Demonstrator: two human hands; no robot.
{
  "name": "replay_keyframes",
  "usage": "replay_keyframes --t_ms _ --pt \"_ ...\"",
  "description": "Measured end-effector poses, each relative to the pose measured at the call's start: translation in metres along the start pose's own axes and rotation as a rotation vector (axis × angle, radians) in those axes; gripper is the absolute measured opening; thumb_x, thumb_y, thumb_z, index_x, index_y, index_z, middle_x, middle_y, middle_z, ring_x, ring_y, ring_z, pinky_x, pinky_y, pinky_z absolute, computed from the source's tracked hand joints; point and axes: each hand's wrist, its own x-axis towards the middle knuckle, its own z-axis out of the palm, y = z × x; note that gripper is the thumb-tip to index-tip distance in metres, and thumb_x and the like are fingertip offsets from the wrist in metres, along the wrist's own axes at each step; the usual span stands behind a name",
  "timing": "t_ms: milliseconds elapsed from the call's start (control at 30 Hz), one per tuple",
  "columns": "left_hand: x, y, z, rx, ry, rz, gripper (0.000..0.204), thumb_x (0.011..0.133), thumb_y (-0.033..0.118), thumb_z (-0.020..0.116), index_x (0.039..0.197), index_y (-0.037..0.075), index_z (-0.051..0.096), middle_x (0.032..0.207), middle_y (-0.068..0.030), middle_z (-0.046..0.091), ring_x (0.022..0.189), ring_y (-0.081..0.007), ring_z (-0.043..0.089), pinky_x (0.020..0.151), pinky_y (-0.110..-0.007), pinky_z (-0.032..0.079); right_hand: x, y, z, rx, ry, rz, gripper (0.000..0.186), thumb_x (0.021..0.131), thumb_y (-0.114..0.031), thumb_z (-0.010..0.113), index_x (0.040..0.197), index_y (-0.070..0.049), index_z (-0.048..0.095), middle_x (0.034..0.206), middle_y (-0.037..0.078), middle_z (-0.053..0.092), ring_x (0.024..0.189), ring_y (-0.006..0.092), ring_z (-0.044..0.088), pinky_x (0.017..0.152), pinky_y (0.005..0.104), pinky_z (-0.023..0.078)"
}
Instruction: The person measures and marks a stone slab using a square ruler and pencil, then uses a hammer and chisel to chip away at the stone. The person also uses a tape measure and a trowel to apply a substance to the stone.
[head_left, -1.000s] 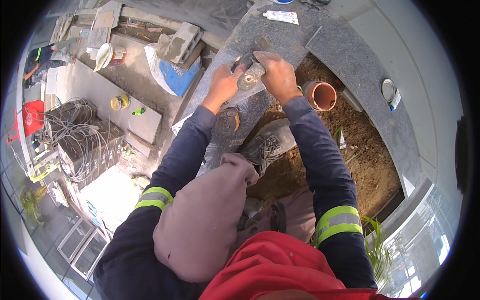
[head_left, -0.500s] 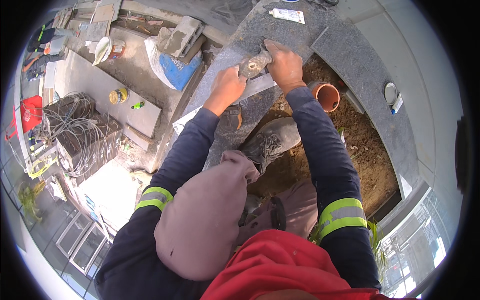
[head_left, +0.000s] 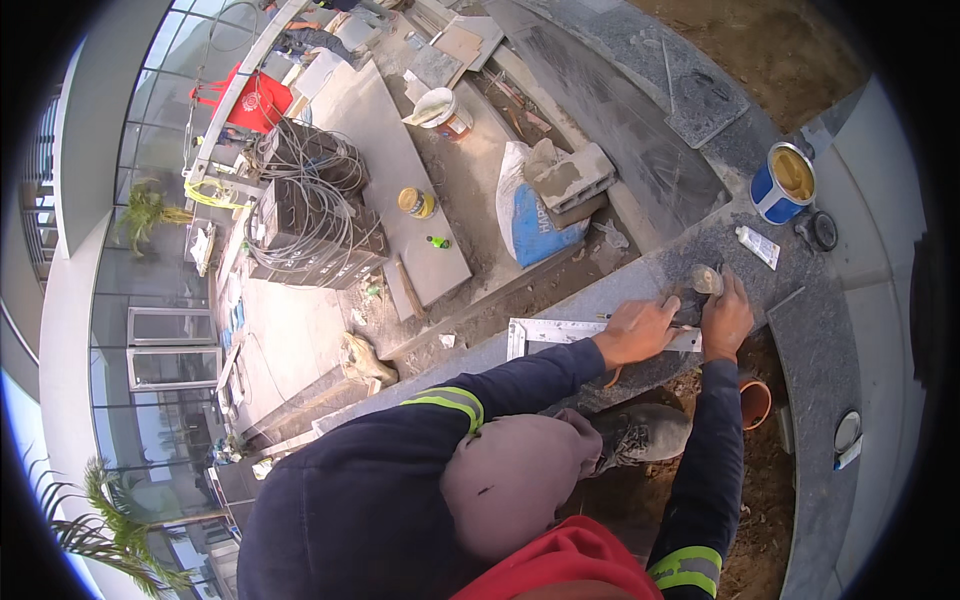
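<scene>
My right hand (head_left: 727,318) is wrapped around a dusty, grey, round-ended tool (head_left: 706,280), low over the grey stone slab (head_left: 600,297). Its kind is hard to make out, since my fingers cover much of it. Just left of it, my left hand (head_left: 638,332) is closed, fingers curled down and thumb toward the tool; what it grips is hidden. A metal try square (head_left: 560,330) lies flat on the slab and passes beneath my hands. A thin, dark pencil-like stick shows beside my left hand.
Beyond my hands are a white tube (head_left: 758,247) and an open blue can (head_left: 783,185). An orange pipe (head_left: 755,403) stands in soil near my right forearm. Left lie a blue-white sack (head_left: 535,215), concrete block (head_left: 570,178), bucket (head_left: 440,112) and cable-draped boxes (head_left: 310,230).
My view has swung left, so the scene sits farther right, and the blue can has come into view. My hands are closer together, with my left hand now lower beside the tool.
</scene>
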Motion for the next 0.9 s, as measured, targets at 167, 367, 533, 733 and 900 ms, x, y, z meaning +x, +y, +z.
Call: replay_keyframes --t_ms 167,367,533,733,900 --pt "0.005 0.023 -0.001 0.062 -0.016 0.086 0.063 0.093 0.028 0.068 0.147 0.005 0.044 0.120 -0.0300 0.063 0.081 -0.0452 0.070 0.071 -0.052 0.055 0.016 0.022 -0.004 0.126 -0.096 0.250 0.037 0.088 -0.006 0.067 0.125 -0.005 0.069 0.116 0.019 0.071 0.100 0.0399 0.069 0.084 0.0488 0.057" --pt "0.013 0.022 -0.005 0.156 -0.137 0.030 0.066 0.092 0.026 0.067 0.151 0.010 0.044 0.118 -0.0232 0.064 0.087 -0.0437 0.069 0.074 -0.052 0.055 -0.027 0.023 -0.017 0.176 -0.037 -0.030 0.032 0.086 -0.005 0.067 0.118 -0.004 0.070 0.106 0.020 0.070 0.098 0.0411 0.068 0.081 0.0505 0.056" --pt "0.006 0.013 0.016 0.086 -0.128 0.022 0.068 0.094 0.028 0.065 0.155 0.010 0.041 0.114 -0.0191 0.068 0.093 -0.0413 0.071 0.083 -0.053 0.055 -0.043 0.017 -0.031 0.059 -0.146 -0.039 0.023 0.084 -0.008 0.065 0.106 -0.007 0.071 0.098 0.015 0.068 0.093 0.0381 0.067 0.078 0.0480 0.056" --pt "0.017 0.016 0.015 0.149 -0.219 0.040 0.068 0.095 0.028 0.063 0.157 0.011 0.039 0.125 -0.0192 0.066 0.095 -0.0415 0.071 0.083 -0.052 0.056 -0.045 0.021 -0.032 0.079 -0.069 -0.083 0.034 0.077 -0.004 0.067 0.110 -0.007 0.071 0.101 0.011 0.069 0.097 0.0344 0.068 0.081 0.0444 0.057" --pt "0.016 0.008 0.015 0.109 -0.179 0.087 0.064 0.095 0.026 0.061 0.154 0.010 0.041 0.121 -0.0210 0.067 0.095 -0.0412 0.070 0.083 -0.050 0.057 -0.051 0.015 -0.030 0.002 -0.053 -0.117 0.033 0.077 -0.005 0.068 0.109 -0.008 0.070 0.099 0.010 0.069 0.096 0.0335 0.069 0.080 0.0440 0.057"
